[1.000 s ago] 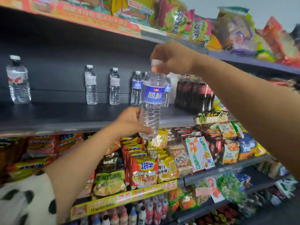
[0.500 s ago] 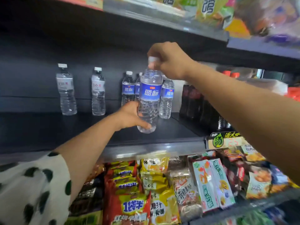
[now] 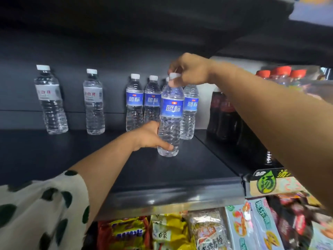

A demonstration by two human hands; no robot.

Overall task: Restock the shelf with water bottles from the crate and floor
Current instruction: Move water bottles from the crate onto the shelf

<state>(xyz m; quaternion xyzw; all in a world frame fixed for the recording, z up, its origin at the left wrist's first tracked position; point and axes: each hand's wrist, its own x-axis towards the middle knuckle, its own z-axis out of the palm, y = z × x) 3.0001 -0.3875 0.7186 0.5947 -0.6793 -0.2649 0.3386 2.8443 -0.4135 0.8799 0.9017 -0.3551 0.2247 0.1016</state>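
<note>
- Water bottle (image 3: 170, 121) with a blue label stands upright on the dark shelf (image 3: 180, 170), just in front of three more blue-label bottles (image 3: 142, 103) set along the back wall
- Right hand (image 3: 189, 69) pinches the white cap from above, fingers curled round it
- Left hand (image 3: 149, 136) grips the lower body of the bottle, thumb across its front near the base
- Two clear bottles with white labels (image 3: 72, 100) stand apart further left on the same shelf
- Dark cola bottles (image 3: 223, 114) stand to the right, and snack packets (image 3: 180, 231) fill the shelf below
</note>
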